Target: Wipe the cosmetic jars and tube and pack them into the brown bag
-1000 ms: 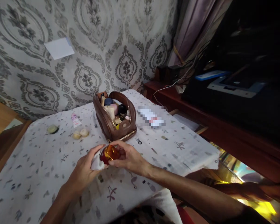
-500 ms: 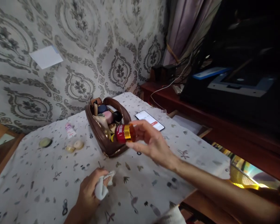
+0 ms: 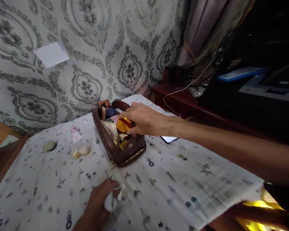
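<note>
A brown zippered bag (image 3: pixel 110 146) lies open on the patterned cloth, with several cosmetic items inside, among them a blue round item (image 3: pixel 110 112). My right hand (image 3: pixel 144 120) reaches into the bag from the right, its fingers around a jar with a shiny gold lid (image 3: pixel 124 124). The lid faces up, and the jar's red body is mostly hidden. Near the front of the cloth, my left hand (image 3: pixel 98 200) is closed on a crumpled white cloth (image 3: pixel 110 201).
Left of the bag lie a pink-and-white tube (image 3: pixel 75 134), two small cream-coloured round items (image 3: pixel 84 150) and a greenish round item (image 3: pixel 49 146). A phone (image 3: pixel 169 139) is partly behind my right arm. A dark red shelf (image 3: pixel 192 102) with cables stands to the right.
My right hand has moved the gold-lidded jar from above the bag's right front into the bag's opening, and the lid now faces up. My left hand keeps its hold on the cloth.
</note>
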A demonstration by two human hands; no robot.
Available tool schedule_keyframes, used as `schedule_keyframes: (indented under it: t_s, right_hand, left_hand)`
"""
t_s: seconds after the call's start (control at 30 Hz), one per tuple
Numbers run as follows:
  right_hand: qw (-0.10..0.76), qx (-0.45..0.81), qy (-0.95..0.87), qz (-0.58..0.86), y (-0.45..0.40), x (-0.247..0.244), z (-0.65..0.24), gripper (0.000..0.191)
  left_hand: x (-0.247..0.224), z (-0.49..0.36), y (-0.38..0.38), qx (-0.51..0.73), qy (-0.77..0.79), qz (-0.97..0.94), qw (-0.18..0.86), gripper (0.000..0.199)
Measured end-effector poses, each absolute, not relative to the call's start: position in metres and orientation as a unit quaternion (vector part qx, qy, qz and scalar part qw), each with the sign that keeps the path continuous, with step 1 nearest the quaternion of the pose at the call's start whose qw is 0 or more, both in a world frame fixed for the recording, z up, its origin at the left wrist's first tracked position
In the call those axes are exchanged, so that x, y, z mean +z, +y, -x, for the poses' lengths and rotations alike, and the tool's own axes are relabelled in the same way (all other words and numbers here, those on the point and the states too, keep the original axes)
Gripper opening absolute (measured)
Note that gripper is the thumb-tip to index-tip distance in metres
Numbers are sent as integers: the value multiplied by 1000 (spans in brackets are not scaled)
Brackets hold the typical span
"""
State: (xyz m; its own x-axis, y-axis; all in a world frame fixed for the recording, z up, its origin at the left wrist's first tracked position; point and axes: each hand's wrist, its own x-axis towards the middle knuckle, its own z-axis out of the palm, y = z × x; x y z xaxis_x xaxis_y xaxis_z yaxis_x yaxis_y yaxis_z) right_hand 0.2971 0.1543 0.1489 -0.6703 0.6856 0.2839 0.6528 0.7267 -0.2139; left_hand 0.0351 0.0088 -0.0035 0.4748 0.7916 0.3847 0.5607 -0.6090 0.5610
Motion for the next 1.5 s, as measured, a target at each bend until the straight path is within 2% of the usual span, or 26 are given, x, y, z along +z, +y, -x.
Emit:
schedule_keyframes:
  t_s: [0.27, 0.5, 0.73, 0.83, 1.0, 1.1, 1.3, 1.4, 1.5]
  right_hand:
    - [125, 38, -934, 332, 167, 151, -289, 37]
    - [69, 17, -942, 329, 171, 149, -280, 32]
    - [57, -51, -932, 354, 178, 135, -269, 52]
    - [72, -43, -939, 333, 177, 138, -272, 46]
    - [111, -12, -947, 300, 169, 145, -283, 14]
    - [178, -9, -945, 274, 159, 143, -287, 23]
    - [373, 41, -895, 241, 109, 130, -280, 28]
    - [400, 89, -892, 192, 79, 115, -268, 37]
    - [353, 152, -911, 149, 57, 93, -252, 39]
  left_hand:
    - [-3, -38, 9, 318, 387, -840, 211, 11]
    - [-2, -37, 9, 315, 383, -837, 232, 10]
    - [-3, -37, 10, 320, 374, -839, 230, 13]
    - [-3, -37, 9, 321, 366, -841, 234, 12]
    - [-1, -37, 8, 321, 378, -838, 226, 12]
    - [1, -36, 8, 320, 388, -833, 232, 12]
    - [14, -24, 16, 332, 489, -776, 220, 13]
    - [24, -4, 27, 363, 563, -722, 175, 16]
    - [32, 26, 44, 385, 607, -688, 101, 37]
